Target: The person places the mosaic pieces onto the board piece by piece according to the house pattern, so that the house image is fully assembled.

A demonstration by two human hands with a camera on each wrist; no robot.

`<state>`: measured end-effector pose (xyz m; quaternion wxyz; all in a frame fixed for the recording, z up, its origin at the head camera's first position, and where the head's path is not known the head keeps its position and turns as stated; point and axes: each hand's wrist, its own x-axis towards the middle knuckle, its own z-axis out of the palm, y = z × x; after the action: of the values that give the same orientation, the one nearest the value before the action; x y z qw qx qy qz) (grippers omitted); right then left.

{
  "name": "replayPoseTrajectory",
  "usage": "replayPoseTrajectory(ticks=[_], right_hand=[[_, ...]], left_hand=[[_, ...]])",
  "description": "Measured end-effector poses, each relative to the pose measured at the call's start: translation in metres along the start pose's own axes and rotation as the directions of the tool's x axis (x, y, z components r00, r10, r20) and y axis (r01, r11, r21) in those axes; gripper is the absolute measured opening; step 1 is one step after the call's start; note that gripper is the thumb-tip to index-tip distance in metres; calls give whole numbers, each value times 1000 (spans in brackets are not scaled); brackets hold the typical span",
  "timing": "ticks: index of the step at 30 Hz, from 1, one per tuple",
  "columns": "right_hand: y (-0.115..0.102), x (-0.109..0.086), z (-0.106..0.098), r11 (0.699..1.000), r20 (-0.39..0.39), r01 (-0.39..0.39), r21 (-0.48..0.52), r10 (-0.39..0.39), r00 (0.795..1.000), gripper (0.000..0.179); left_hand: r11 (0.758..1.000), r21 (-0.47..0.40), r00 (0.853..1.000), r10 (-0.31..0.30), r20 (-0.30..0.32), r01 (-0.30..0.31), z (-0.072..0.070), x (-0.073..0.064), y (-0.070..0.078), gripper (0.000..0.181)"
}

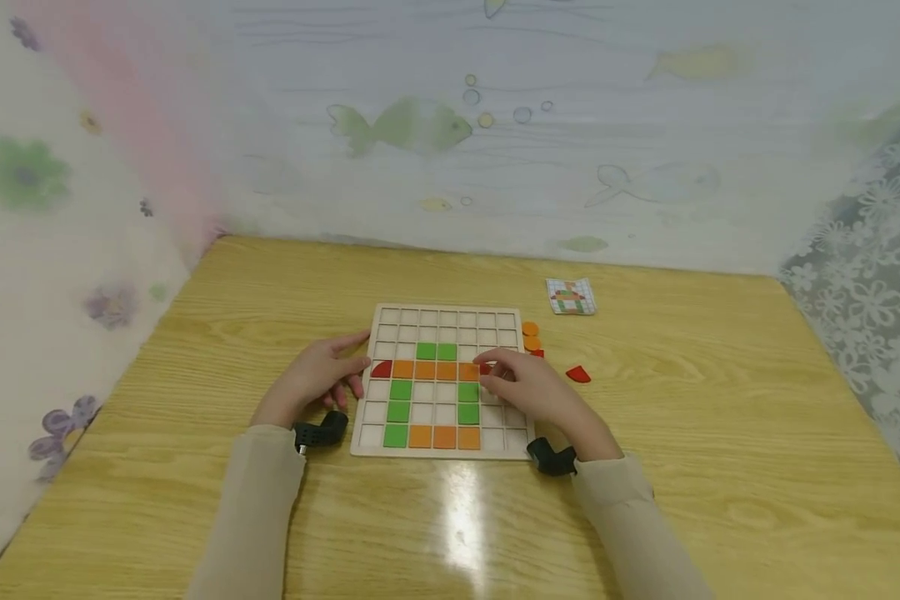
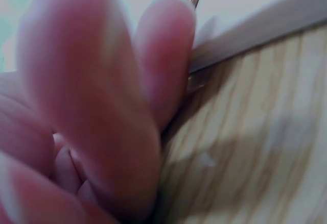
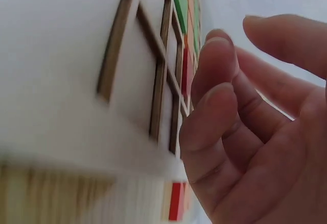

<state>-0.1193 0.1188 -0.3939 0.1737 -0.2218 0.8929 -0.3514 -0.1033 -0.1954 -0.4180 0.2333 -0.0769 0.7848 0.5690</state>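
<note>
A square pale wooden grid board (image 1: 412, 317) lies on the table with coloured pieces in its cells. Green squares (image 1: 401, 390) and orange squares (image 1: 424, 370) make up most of the pattern. A red quarter-round piece (image 1: 382, 369) sits at the left end of the orange row. My left hand (image 1: 321, 372) rests at the board's left edge, fingertips against its side. Over the right end of that row hovers my right hand (image 1: 528, 385), its thumb apart from the bent fingers in the right wrist view. Beside those fingertips a second red piece (image 3: 187, 71) lies in a cell, partly hidden.
Right of the board lie orange round pieces (image 1: 532, 337), a red piece (image 1: 537, 354) at the edge and a loose red quarter-round (image 1: 578, 374). A small pattern card (image 1: 571, 297) is farther back. A patterned sheet (image 1: 495, 183) hangs behind the table.
</note>
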Motion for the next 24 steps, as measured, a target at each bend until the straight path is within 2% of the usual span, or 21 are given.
replayPoseTrajectory(ticks=[4, 10, 17, 24], right_hand=[[2, -7, -5, 1000, -3, -15, 1, 15, 1000, 26], [11, -17, -10, 1000, 3, -30, 1, 30, 1000, 28], [22, -28, -23, 999, -36, -30, 9, 31, 999, 28], [31, -33, -33, 999, -56, -51, -8, 50, 997, 32]], left_hand=[[1000, -13, 1000, 10, -1, -10, -3, -2, -1, 52], [998, -67, 1000, -10, -4, 10, -5, -6, -5, 51], [999, -49, 1000, 9, 4, -9, -1, -3, -3, 52], [999, -42, 1000, -3, 3, 3, 2, -1, -1, 51]])
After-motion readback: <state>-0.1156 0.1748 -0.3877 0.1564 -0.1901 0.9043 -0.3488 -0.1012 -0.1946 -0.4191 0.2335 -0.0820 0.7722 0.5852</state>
